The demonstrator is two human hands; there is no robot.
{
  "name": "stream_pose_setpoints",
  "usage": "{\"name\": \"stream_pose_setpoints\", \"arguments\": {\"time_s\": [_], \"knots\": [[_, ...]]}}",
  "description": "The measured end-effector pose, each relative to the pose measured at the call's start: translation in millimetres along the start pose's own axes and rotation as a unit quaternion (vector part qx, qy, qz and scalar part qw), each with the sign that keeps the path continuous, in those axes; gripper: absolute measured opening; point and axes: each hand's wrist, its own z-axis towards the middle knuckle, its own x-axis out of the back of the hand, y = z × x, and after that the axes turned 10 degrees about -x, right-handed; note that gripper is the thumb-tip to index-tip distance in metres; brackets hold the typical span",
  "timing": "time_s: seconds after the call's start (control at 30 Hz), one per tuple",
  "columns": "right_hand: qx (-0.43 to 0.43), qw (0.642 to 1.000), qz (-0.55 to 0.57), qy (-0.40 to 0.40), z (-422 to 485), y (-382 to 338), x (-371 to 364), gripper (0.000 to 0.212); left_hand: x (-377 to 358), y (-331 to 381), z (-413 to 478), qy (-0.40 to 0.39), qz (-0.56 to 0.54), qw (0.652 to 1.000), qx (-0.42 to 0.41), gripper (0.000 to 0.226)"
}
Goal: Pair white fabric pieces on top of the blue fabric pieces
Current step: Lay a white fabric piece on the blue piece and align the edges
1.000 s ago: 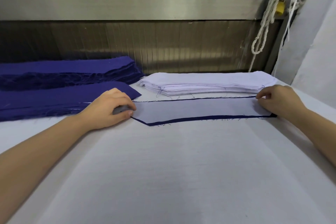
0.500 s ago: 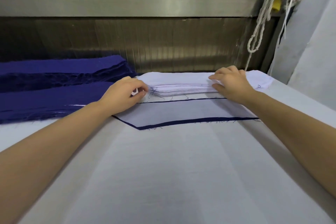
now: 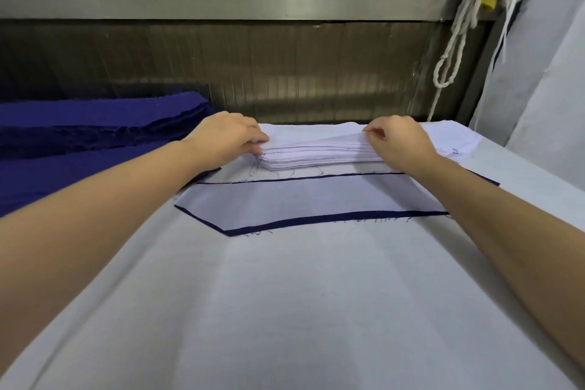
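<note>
Left hand (image 3: pixel 226 136) and right hand (image 3: pixel 400 139) are pinching the top ply at each end of the white stack (image 3: pixel 316 153), just behind the finished white-on-blue pair (image 3: pixel 300 199); next is probably peeling one ply only, onto blue.

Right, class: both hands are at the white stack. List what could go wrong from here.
1. The right hand lifts thin layers at the white stack edge; it might take two pieces, not one.
2. Loose dark threads hang at the corner by the left hand; they could snag and drag lower pieces askew.
3. Both forearms pass over the finished pair; a brush could shift its white piece off the blue border.
</note>
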Motion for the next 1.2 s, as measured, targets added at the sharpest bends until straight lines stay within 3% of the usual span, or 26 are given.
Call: {"name": "stream_pose_setpoints", "arguments": {"time_s": [0.2,0.47,0.77,0.87,1.0,1.2], "knots": [[0.017,0.998,-0.050,0.032,-1.4,3.5,-4.7,0.030,2.9,4.6,-0.8,0.024,0.013,1.000,-0.015,0.029],[-0.010,0.991,-0.114,0.072,-6.7,10.5,-8.5,0.029,4.2,13.7,-3.6,0.056,-0.049,0.997,0.028,0.032],[-0.033,0.987,-0.134,0.078,-8.3,18.1,-1.7,0.044,3.7,12.7,-17.6,0.101,-0.087,0.991,0.035,0.025],[-0.032,0.988,-0.137,0.070,-11.4,22.6,1.6,0.040,5.9,13.2,-31.1,0.132,-0.097,0.986,0.014,0.022],[0.016,0.990,-0.102,0.100,-19.5,20.6,9.2,0.033,10.9,16.3,-54.3,0.138,-0.094,0.986,-0.026,0.024],[0.082,0.990,-0.061,0.101,-41.7,30.6,22.2,0.031,15.9,19.5,-85.8,0.150,-0.128,0.980,-0.009,0.034]]}}
